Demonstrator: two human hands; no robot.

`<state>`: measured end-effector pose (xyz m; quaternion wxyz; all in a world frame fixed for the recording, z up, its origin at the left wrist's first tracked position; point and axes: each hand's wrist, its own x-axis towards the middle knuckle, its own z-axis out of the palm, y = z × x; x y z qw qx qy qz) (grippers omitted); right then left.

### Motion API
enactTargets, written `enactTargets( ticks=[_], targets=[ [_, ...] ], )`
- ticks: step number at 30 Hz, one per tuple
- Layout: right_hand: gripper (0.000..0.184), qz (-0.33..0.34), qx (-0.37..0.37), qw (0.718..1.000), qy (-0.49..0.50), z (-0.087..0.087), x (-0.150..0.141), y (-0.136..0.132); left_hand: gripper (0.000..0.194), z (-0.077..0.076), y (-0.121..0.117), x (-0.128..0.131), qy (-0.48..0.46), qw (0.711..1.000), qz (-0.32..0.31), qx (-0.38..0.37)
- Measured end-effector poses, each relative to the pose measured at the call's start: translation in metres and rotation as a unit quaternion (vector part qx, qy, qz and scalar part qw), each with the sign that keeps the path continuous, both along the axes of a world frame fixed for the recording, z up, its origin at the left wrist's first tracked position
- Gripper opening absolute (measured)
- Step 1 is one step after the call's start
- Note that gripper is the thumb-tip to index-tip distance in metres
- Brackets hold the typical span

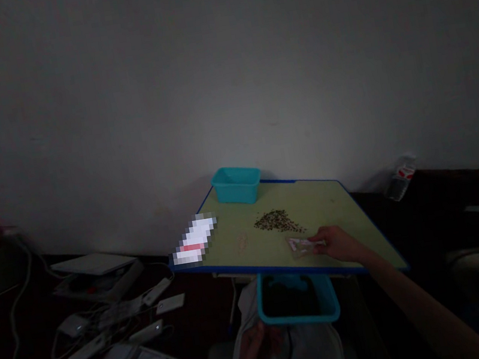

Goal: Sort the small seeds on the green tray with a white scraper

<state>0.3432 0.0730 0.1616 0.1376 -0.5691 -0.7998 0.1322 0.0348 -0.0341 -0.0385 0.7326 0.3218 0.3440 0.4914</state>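
My right hand [334, 243] is at the near right part of the small table, its fingers pinching a flat, see-through piece with whitish-pink marks [302, 246], which looks like a small plastic bag. Just beyond it, many dark, small seed-like bits [277, 221] lie spread on the tabletop. A thin scatter of pale bits [241, 242] lies to their left. My left hand [257, 343] is low in front, by the near left corner of a blue bin [335, 304] on my lap. That bin has dark contents; the left fingers are too dim to make out.
A second blue bin [238, 192] stands at the table's far left corner. A blurred-out white item [195, 240] lies along the left edge of the table [324, 196]. Power strips and cables [147, 330] cover the floor at left. A plastic bottle [402, 178] is at right.
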Motion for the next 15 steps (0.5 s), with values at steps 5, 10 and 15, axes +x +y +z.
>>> enactTargets(
  ticks=[5, 10, 15],
  targets=[
    [0.034, 0.007, -0.010, 1.000, -0.011, 0.005, -0.024, 0.000, 0.053, 0.001, 0.000, 0.002, -0.003, 1.000, 0.009, 0.009],
    [0.034, 0.000, -0.006, 0.999, -0.035, 0.004, -0.043, 0.004, 0.050, 0.001, 0.000, 0.001, -0.014, 1.000, 0.007, 0.004],
    [0.034, -0.015, -0.003, 0.999, -0.039, 0.002, -0.063, 0.008, 0.050, 0.003, -0.001, 0.001, -0.019, 1.000, -0.002, 0.002]
  ],
)
